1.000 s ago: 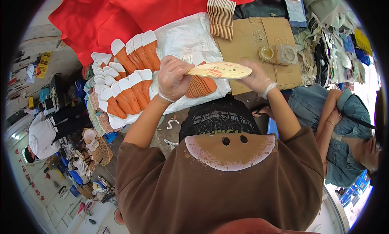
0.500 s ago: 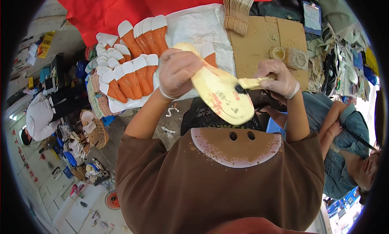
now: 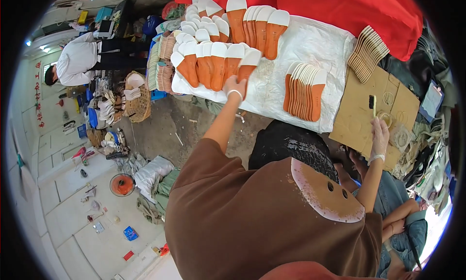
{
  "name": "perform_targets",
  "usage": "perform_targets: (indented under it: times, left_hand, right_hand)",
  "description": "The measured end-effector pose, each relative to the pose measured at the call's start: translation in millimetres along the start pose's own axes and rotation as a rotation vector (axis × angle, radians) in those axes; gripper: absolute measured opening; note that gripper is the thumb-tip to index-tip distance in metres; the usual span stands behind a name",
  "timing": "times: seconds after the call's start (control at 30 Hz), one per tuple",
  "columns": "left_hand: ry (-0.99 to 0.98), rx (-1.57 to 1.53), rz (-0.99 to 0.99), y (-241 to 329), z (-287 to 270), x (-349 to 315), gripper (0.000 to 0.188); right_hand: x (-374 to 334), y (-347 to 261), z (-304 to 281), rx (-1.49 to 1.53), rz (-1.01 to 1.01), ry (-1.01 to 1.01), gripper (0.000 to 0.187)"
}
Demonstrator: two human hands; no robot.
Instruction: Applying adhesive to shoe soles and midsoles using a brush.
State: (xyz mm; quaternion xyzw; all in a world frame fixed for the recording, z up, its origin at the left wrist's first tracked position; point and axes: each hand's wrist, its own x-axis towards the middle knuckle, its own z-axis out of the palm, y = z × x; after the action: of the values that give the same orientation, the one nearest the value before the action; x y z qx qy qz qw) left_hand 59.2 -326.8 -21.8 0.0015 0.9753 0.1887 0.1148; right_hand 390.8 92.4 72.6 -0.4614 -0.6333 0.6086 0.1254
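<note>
My left hand (image 3: 235, 87) is stretched out to the front row of insoles. Its gloved fingers close on the heel end of an orange insole with a white toe (image 3: 250, 59), at the row's right end. Over the cardboard at the right, my gloved right hand (image 3: 380, 133) grips a pale-handled brush (image 3: 373, 105), its dark bristles uppermost. Beside that hand stands a small round pot (image 3: 385, 118), partly hidden by the fingers. A fanned stack of similar insoles (image 3: 305, 91) lies between my hands on the white sheet (image 3: 330, 52).
A bundle of pale ribbed strips (image 3: 368, 54) lies at the sheet's right edge, next to the cardboard (image 3: 357, 115). Red cloth (image 3: 349, 13) covers the far side. A seated person (image 3: 403, 222) is close at my right; another person (image 3: 77, 59) stands far left, beyond a wicker basket (image 3: 138, 103).
The pale, marked side of the piece in my left hand no longer shows. That hand has reached left to the row's end. My right hand has moved away right with the brush.
</note>
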Motion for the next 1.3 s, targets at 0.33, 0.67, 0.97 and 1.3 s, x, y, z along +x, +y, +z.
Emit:
perform_targets:
  times: [0.33, 0.67, 0.97, 1.3]
  left_hand:
    - [-0.042, 0.364, -0.021, -18.5, 45.3, 60.5, 0.039]
    - [0.341, 0.66, -0.057, 26.1, 45.0, 45.8, 0.069]
    - [0.068, 0.42, 0.559, 182.5, 49.1, -33.0, 0.077]
    - [-0.288, 0.739, 0.886, 249.3, 117.8, -37.6, 0.072]
  right_hand:
    - [11.0, 25.1, -0.1, -0.092, 0.071, 0.078, 0.026]
    - [21.2, 89.7, -64.1, -0.821, 0.234, 0.571, 0.03]
    - [54.2, 143.5, -55.1, -0.962, 0.247, 0.572, 0.022]
    - [37.2, 148.0, -48.4, 0.263, 0.32, 0.639, 0.033]
